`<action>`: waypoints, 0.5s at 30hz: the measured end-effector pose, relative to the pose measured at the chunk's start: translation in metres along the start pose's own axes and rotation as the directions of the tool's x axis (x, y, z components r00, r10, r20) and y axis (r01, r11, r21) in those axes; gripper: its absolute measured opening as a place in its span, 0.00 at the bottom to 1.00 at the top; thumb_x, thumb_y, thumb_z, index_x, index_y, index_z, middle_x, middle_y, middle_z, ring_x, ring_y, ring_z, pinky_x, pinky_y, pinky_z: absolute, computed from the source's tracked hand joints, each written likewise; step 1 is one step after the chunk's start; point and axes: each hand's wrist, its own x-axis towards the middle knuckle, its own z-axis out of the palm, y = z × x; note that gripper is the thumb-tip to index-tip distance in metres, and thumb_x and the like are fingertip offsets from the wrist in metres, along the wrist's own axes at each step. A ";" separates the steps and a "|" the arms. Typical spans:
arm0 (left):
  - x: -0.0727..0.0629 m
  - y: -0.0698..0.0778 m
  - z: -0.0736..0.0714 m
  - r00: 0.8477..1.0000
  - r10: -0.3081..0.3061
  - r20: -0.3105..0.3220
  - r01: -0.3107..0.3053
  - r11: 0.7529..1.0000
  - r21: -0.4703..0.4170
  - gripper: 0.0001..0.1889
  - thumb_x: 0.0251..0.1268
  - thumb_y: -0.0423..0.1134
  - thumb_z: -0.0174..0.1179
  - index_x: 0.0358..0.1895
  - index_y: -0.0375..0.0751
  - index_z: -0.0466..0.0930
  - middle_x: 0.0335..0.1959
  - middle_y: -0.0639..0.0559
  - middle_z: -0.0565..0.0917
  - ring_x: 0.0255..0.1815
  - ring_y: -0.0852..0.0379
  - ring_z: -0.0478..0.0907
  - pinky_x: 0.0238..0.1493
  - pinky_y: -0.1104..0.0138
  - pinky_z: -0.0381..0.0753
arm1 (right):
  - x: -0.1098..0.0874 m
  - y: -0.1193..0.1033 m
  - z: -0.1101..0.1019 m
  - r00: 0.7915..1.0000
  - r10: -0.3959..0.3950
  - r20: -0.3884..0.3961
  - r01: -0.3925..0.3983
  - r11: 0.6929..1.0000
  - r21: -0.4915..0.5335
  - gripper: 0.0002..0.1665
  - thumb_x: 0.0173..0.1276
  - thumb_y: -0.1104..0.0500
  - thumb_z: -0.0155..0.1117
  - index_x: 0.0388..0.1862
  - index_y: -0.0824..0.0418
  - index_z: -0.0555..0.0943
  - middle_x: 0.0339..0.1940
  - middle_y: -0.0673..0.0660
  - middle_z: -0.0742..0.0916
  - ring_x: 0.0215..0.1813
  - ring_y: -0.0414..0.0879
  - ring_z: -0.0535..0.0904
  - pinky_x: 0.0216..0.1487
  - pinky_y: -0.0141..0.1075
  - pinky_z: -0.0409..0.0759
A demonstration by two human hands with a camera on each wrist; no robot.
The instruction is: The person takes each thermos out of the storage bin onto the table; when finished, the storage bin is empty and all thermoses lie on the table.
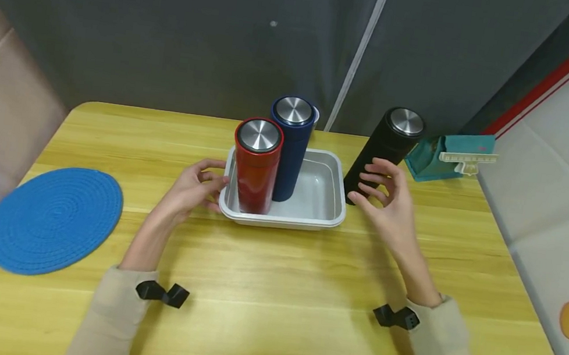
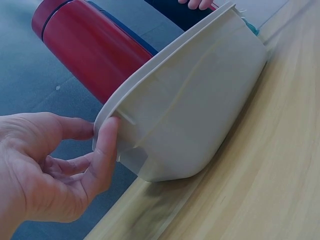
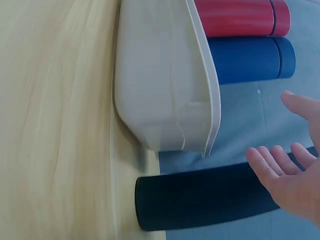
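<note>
Just right of the tray (image 1: pixel 314 190), the black flask (image 1: pixel 384 142) stands upright on the bench (image 1: pixel 271 293), its long axis vertical, beyond my right hand (image 1: pixel 388 198), the nearer one; those fingers (image 3: pixel 261 162) are spread apart, contact unclear, while my left hand (image 1: pixel 194 186) pinches the tray's left rim.

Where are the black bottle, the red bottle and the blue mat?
Black bottle (image 3: pixel 207 199), right wrist view, on its body.
Red bottle (image 1: pixel 257 179), head view, on its body.
Blue mat (image 1: pixel 53 221), head view, near its centre.
</note>
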 end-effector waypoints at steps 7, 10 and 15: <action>-0.001 0.000 -0.001 1.000 0.000 0.004 0.000 1.000 0.001 0.26 0.69 0.34 0.58 0.67 0.35 0.62 0.45 0.39 0.77 0.27 0.52 0.79 0.29 0.59 0.87 | 0.009 -0.003 0.014 0.996 -0.034 0.079 0.035 0.999 -0.010 0.39 0.57 0.77 0.68 0.66 0.71 0.63 0.57 0.67 0.75 0.55 0.55 0.75 0.55 0.35 0.80; 0.000 0.000 -0.001 1.000 0.001 0.004 -0.001 1.000 -0.005 0.25 0.69 0.34 0.58 0.66 0.35 0.62 0.44 0.40 0.77 0.27 0.51 0.79 0.28 0.59 0.87 | 0.015 -0.001 0.020 0.993 -0.032 0.111 0.030 0.999 0.020 0.39 0.58 0.77 0.67 0.67 0.69 0.62 0.58 0.65 0.76 0.57 0.57 0.75 0.56 0.38 0.80; 0.000 -0.001 -0.001 1.000 -0.003 0.003 0.003 1.000 -0.011 0.25 0.69 0.34 0.59 0.66 0.35 0.63 0.43 0.40 0.78 0.28 0.51 0.80 0.27 0.61 0.87 | 0.027 0.003 0.032 0.986 -0.006 0.166 -0.010 0.995 0.099 0.40 0.59 0.75 0.67 0.68 0.68 0.61 0.60 0.64 0.75 0.59 0.61 0.73 0.57 0.44 0.79</action>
